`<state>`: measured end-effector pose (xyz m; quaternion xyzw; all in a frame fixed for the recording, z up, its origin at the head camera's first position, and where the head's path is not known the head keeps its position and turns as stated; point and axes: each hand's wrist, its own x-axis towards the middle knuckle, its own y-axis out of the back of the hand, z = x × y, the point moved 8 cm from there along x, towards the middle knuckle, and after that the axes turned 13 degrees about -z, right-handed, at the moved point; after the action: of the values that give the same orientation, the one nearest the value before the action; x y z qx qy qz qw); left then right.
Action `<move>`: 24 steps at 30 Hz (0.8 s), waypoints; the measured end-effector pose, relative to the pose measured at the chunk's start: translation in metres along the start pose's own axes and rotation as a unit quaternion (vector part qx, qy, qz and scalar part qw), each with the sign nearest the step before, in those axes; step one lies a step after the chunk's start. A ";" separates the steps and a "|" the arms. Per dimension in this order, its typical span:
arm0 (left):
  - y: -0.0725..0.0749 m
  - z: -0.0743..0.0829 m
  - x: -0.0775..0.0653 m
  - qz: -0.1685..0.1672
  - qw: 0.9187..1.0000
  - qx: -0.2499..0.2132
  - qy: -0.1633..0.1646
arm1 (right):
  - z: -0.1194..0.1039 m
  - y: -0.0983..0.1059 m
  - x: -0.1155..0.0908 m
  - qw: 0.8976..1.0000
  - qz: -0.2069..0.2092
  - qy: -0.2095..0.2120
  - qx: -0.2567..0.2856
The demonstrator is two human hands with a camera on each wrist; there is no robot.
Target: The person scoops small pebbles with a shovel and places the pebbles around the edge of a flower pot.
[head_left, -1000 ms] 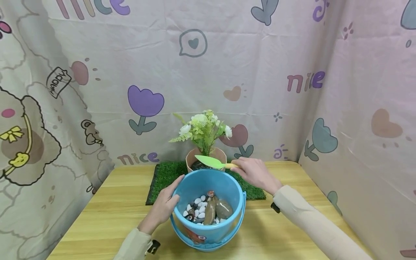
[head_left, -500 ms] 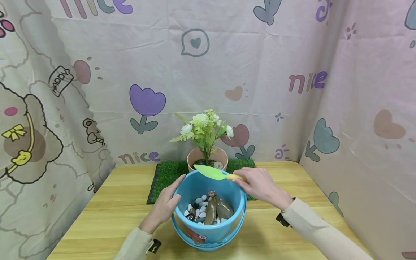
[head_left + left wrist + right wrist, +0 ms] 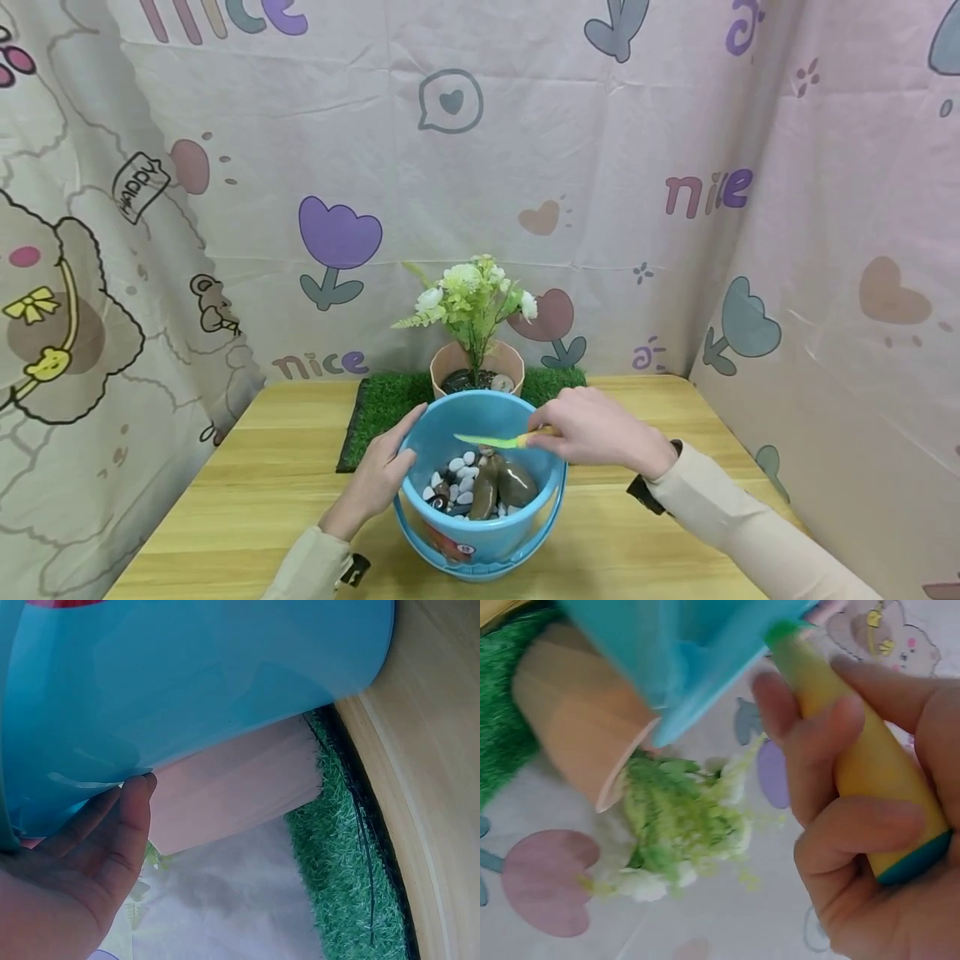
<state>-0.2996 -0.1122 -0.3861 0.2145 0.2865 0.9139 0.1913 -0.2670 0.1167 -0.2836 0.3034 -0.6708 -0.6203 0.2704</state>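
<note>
A blue bucket (image 3: 480,542) stands on the table with white pebbles (image 3: 459,477) and larger brown stones (image 3: 516,483) inside. My left hand (image 3: 382,471) holds its left rim, thumb over the edge and fingers against the outer wall (image 3: 210,675). A small trowel with a green blade (image 3: 487,440) and yellow handle (image 3: 862,757) is gripped in my right hand (image 3: 592,429). Its blade is seen nearly edge-on, level over the stones within the bucket's mouth. The right wrist view has my fingers (image 3: 855,832) curled round the handle.
Behind the bucket, a pinkish flowerpot (image 3: 442,367) with white flowers and greenery (image 3: 468,300) stands on an artificial grass mat (image 3: 382,400). Dark and pale stones show in the pot. A printed cloth (image 3: 465,167) hangs behind the wooden table (image 3: 247,483).
The trowel has come down from above the bucket's far rim into its mouth, and its blade has turned edge-on. My left hand stays on the rim.
</note>
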 end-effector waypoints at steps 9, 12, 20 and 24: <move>0.001 0.000 -0.002 0.005 1.000 -0.009 0.002 | -0.017 -0.005 0.013 0.990 -0.119 0.025 0.069; 0.000 0.000 -0.002 0.006 1.000 -0.011 0.004 | -0.017 -0.005 0.016 0.987 -0.140 0.015 0.074; 0.000 0.001 0.000 0.001 1.000 -0.006 -0.001 | -0.018 0.002 0.021 0.986 -0.155 -0.001 0.067; 0.000 0.001 0.000 0.003 1.000 -0.008 -0.001 | -0.024 0.007 0.023 0.986 -0.155 0.012 0.053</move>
<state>-0.2991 -0.1120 -0.3852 0.2147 0.2781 0.9166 0.1909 -0.2651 0.0839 -0.2745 0.4249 -0.6445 -0.6145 0.1628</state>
